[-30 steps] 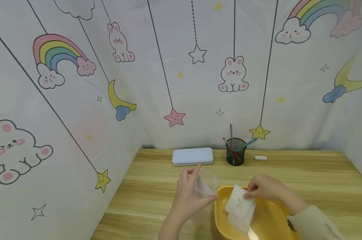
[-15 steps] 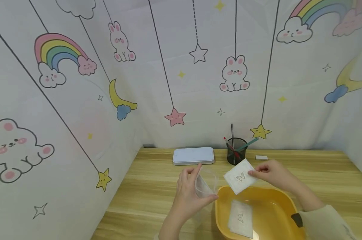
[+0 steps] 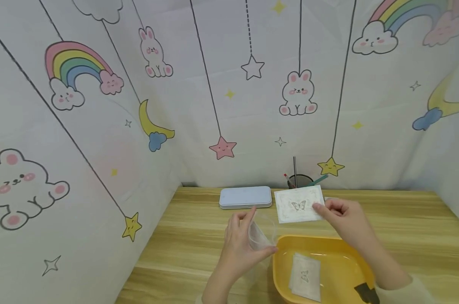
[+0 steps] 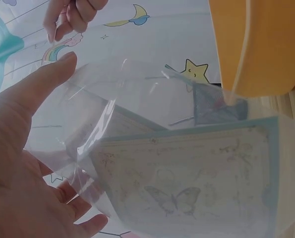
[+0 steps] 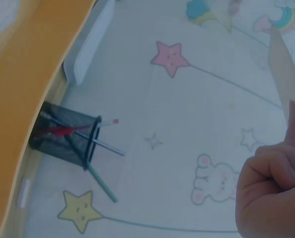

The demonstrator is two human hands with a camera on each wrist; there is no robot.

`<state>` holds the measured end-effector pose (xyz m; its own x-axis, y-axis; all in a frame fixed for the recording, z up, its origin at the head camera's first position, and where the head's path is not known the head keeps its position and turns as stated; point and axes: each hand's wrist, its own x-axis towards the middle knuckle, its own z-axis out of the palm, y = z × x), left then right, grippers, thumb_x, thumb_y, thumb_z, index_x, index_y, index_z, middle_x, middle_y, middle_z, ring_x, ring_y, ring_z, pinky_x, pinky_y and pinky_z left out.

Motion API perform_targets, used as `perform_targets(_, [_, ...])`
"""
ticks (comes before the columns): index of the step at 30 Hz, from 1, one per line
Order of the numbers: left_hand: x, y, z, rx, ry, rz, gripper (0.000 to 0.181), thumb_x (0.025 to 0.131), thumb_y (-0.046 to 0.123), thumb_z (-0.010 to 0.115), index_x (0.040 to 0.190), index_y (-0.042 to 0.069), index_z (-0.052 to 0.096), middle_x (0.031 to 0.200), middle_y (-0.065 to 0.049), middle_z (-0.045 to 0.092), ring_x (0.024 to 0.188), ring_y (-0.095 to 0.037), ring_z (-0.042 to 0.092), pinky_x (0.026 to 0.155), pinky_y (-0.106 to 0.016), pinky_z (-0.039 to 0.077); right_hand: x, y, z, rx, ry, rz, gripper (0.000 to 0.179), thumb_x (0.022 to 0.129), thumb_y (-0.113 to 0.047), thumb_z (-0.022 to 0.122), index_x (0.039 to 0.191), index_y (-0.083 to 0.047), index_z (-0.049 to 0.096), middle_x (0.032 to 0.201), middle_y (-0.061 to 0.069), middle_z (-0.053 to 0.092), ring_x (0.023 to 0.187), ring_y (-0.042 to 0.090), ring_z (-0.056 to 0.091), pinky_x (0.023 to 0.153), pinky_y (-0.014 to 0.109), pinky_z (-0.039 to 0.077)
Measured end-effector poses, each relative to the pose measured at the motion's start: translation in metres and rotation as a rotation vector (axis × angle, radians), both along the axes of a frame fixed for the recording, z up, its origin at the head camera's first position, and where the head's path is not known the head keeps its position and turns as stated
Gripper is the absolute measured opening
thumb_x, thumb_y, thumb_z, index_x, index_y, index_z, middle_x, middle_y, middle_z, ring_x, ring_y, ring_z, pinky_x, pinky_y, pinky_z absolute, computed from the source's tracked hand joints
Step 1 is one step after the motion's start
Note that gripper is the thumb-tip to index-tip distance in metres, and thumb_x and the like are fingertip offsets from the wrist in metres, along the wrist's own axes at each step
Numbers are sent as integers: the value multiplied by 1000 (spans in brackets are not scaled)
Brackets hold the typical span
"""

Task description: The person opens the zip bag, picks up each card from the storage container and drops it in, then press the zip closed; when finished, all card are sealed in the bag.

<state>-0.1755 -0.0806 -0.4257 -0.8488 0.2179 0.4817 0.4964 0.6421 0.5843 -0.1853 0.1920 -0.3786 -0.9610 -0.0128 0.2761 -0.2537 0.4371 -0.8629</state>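
In the head view my left hand [image 3: 237,247] holds a clear plastic bag [image 3: 263,234], with thumb and fingers curved apart at its mouth. Through the film, the left wrist view shows a butterfly-printed card [image 4: 187,183] with a blue edge, apparently inside the bag. My right hand [image 3: 347,217] pinches a white card [image 3: 296,211] by its right edge, raised above the tray's far rim. A brown butterfly is printed on its visible face. Similar cards [image 3: 306,280] lie stacked in the yellow tray [image 3: 328,239] below the hands. The right wrist view shows the held card [image 5: 285,67] nearly edge-on.
A pale blue flat case [image 3: 244,197] lies at the table's back. Beside it stands a black mesh pen holder [image 5: 65,134] with pens, partly hidden behind the held card in the head view. A small white block [image 5: 24,192] lies near it. Cartoon-printed cloth [image 3: 252,105] walls the table.
My right hand has lifted a card up and away from the tray and turned it level, its printed face towards the head camera. The left hand and the bag have stayed nearly still.
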Motion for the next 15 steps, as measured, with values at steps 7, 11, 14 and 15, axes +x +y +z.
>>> perform_targets(7, [0,1,0,-3,6,3,104,61,51,86,148,21,38,125,2,40,117,-19,39,95,-48,33,7,-18,-5,-40,73,48,31,88,-26,71,67,-9,57,52,-3,28,45,9,27,40,26,23])
perform_targets(11, [-1,0,0,-5,25,2,104,62,52,85,148,19,38,125,2,40,117,-18,39,96,-47,33,8,-22,-8,-30,93,60,30,88,-26,72,67,-10,57,52,-4,28,46,10,28,41,26,25])
perform_targets(14, [-2,0,0,-7,46,3,104,62,52,86,148,17,38,124,1,40,116,-18,39,95,-46,33,8,-24,-9,-10,125,73,29,87,-26,73,65,-14,57,52,-5,29,47,9,29,42,27,26])
perform_targets(15, [-2,0,0,-9,54,4,105,62,51,86,148,16,37,124,1,40,116,-19,39,95,-46,33,8,-24,-9,-3,135,83,29,86,-26,73,65,-15,58,52,-6,29,47,9,29,42,27,27])
